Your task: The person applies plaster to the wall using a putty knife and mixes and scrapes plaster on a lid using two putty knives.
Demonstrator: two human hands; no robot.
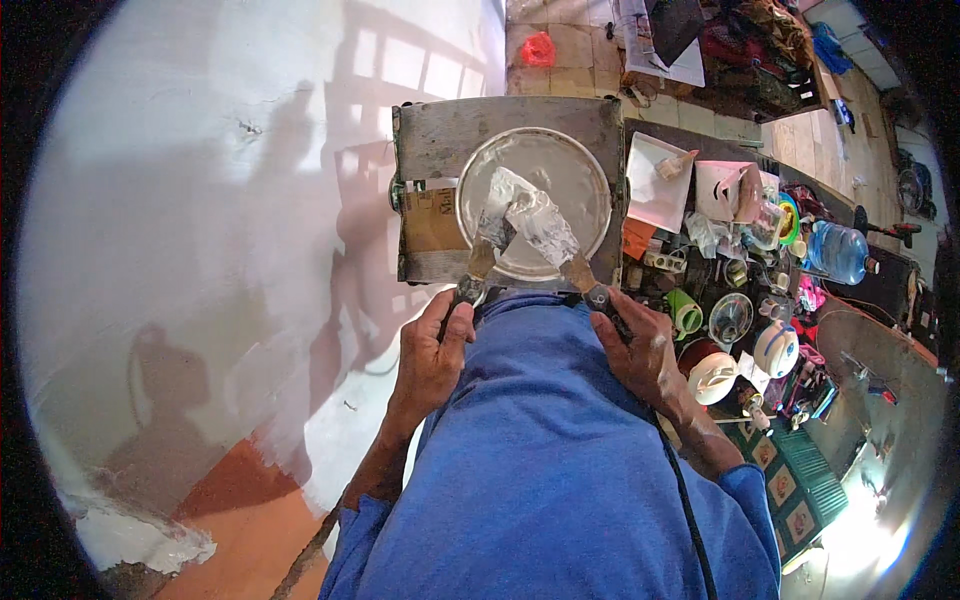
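My left hand [432,350] is closed around the dark handle of a putty knife [482,260]. In my right hand [640,345] is a second putty knife [576,270], also held by its handle. Both blades carry thick white putty [540,225], and their tips meet or overlap above a round, pale tub or lid [602,222]. Whether the blades touch its surface, I cannot tell. Beneath it stands a small worn metal-topped table [430,130], with a piece of brown cardboard [432,212] to the left of the round rim.
A white-coated wall [200,200] rises on the left, with an orange patch [255,500] low down. To the right, clutter includes a white tray [650,205] with a brush [677,165], a blue water bottle [838,253] and several containers. A red bag [538,49] lies on the floor beyond.
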